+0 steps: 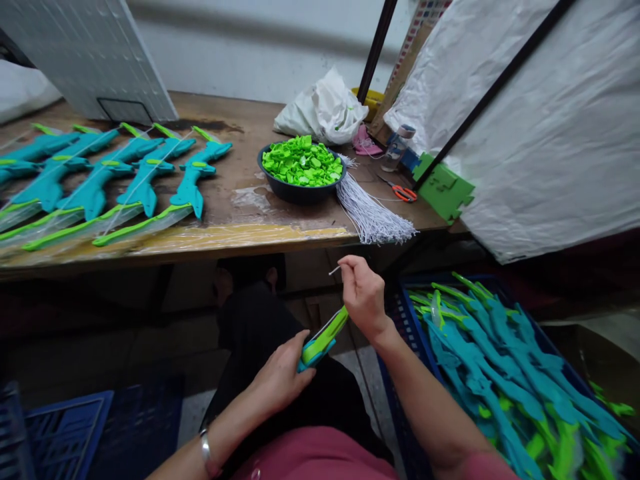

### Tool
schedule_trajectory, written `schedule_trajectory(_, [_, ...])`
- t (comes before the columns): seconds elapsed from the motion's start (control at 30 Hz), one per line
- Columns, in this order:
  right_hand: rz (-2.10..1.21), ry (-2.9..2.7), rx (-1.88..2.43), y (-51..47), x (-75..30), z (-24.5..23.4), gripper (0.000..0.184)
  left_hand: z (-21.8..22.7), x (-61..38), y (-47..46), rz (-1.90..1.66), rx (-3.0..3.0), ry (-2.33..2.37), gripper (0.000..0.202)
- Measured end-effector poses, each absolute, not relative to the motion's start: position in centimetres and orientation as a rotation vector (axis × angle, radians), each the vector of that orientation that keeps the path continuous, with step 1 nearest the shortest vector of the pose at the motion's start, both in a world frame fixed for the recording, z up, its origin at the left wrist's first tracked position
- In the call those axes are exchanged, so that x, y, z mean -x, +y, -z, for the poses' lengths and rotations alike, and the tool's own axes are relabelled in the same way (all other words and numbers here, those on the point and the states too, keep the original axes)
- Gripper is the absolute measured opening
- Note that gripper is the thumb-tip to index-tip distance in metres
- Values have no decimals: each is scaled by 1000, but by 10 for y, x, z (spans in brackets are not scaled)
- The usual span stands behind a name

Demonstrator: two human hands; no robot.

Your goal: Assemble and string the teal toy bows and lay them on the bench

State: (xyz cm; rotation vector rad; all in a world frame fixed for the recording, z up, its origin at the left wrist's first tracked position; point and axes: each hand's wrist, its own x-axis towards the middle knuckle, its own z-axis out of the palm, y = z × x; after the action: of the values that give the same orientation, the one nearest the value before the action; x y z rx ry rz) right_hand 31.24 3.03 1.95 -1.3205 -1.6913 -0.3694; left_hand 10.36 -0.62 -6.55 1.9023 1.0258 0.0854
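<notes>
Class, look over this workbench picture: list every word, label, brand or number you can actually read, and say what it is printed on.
No text can be read anywhere in this picture.
The small bottle by the scissors may carry a label, but it is too small and blurred to read.
The strip of coloured squares at the top shows only blurred patches.
The toy held by the left hand and right hand shows no print.
</notes>
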Motion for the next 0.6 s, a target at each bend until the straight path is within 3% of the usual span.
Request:
schedule_trajectory(0.17, [395,-1851,1245,26,-290,-34,14,65,-108,-2,-97,-1942,973,70])
schedule_trajectory(0.33, [422,-2023,1150,24,-262,-53,17,54,-112,2,-112,-1884,986,42])
schedule_trajectory(0.6, [417,-2000,1097,18,-261,-61,13,49,-114,8,-73,-1788,1112,27])
